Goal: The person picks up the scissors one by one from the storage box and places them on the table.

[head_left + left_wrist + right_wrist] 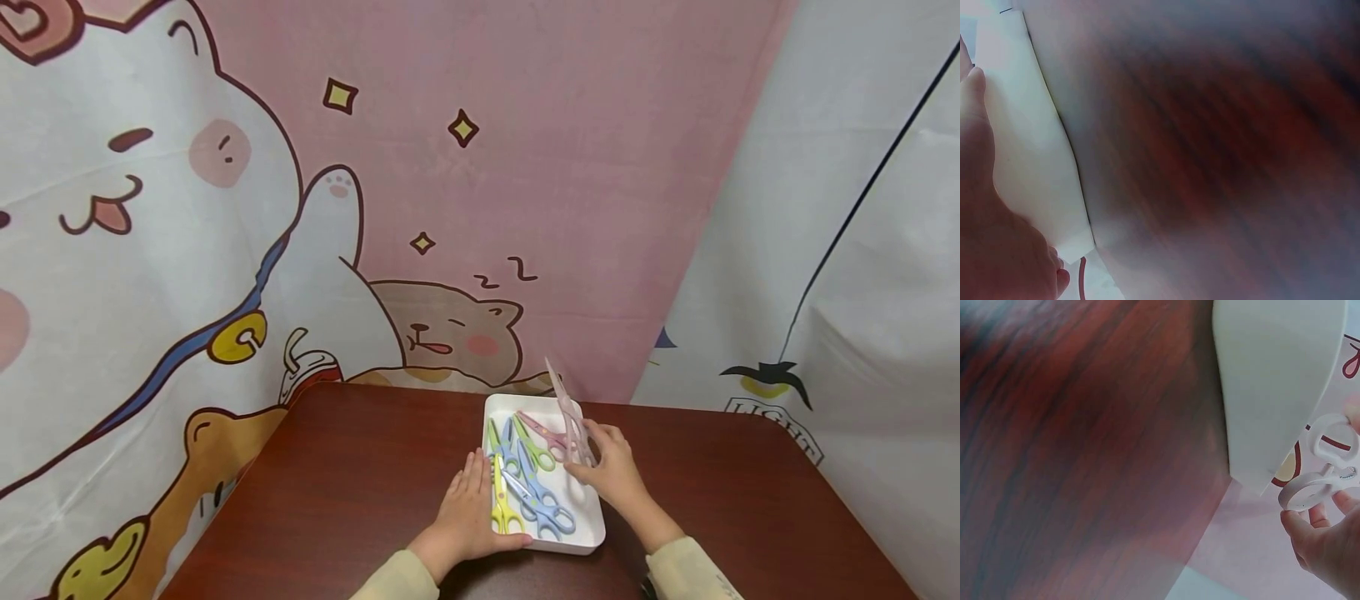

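Pale pink scissors [572, 421] are pinched by the right hand [617, 468] above a white tray [589, 510] of other scissors [530, 481]; the left hand [468, 508], fingers straight, touches its left side.

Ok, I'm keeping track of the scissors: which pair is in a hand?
The pale pink pair, held blades-up in the right hand; the other scissors, including a darker pink pair, lie in the white tray.

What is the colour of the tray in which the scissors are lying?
The tray is white; it shows best in the head view.
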A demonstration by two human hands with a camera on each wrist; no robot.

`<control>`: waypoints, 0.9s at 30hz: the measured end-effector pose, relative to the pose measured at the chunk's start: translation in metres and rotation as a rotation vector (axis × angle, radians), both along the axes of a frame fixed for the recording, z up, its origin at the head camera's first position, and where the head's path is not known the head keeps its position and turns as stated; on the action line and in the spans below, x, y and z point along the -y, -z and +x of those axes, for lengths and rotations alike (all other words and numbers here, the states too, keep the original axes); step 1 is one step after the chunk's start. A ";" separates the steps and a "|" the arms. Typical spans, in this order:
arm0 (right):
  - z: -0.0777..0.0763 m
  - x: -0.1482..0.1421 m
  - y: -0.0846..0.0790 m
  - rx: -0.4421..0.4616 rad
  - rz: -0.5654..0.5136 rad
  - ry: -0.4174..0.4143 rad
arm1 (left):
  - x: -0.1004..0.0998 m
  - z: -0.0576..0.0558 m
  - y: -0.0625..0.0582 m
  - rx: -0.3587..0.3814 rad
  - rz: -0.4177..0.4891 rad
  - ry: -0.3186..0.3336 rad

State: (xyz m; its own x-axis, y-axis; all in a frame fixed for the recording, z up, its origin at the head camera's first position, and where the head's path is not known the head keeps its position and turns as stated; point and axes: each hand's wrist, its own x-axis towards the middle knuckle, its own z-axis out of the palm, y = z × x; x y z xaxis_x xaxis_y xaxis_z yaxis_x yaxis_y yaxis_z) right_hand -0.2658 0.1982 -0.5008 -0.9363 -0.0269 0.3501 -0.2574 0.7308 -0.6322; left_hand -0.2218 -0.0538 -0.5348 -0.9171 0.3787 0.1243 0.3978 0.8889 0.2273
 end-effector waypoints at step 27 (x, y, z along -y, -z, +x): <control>0.003 -0.038 0.003 0.009 0.059 0.049 | 0.000 0.002 -0.005 0.035 0.016 -0.007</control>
State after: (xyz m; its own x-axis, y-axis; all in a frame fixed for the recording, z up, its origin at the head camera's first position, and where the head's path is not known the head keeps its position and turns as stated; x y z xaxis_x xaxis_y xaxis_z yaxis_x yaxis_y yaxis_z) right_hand -0.2631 0.2366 -0.5036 -0.9401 -0.0009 0.3410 -0.2147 0.7783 -0.5901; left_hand -0.2202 -0.0536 -0.5302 -0.9238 0.3702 0.0974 0.3827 0.8880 0.2550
